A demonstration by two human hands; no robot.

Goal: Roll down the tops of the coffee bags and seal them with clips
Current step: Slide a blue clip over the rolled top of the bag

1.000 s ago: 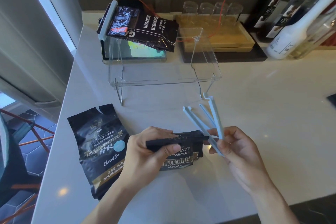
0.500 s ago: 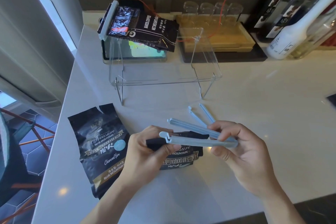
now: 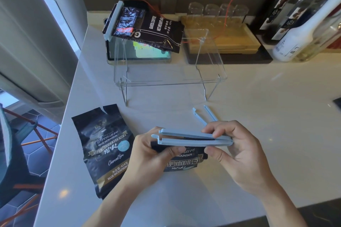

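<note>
My left hand (image 3: pixel 149 155) pinches the rolled top of a small black coffee bag (image 3: pixel 184 161) lying on the white counter. My right hand (image 3: pixel 238 150) holds a pale blue clip (image 3: pixel 193 139) by its hinge end, horizontal, its two arms slightly apart around the bag's rolled top. A second black coffee bag (image 3: pixel 105 149) lies flat at the left, its top unrolled. A third bag (image 3: pixel 147 24), with a clip (image 3: pixel 113 21) shut on its top, rests on the clear stand. Another open blue clip (image 3: pixel 204 114) lies on the counter behind my right hand.
A clear acrylic stand (image 3: pixel 169 79) straddles the counter's middle, with a tablet (image 3: pixel 138 54) behind it. A wooden tray (image 3: pixel 223 38) with glasses and bottles (image 3: pixel 302 29) fills the back right. The counter's left edge (image 3: pixel 60 131) drops off beside the unrolled bag.
My right hand has swung the blue clip from upright to horizontal and brought it left over the rolled top of the bag. My left hand has kept its grip.
</note>
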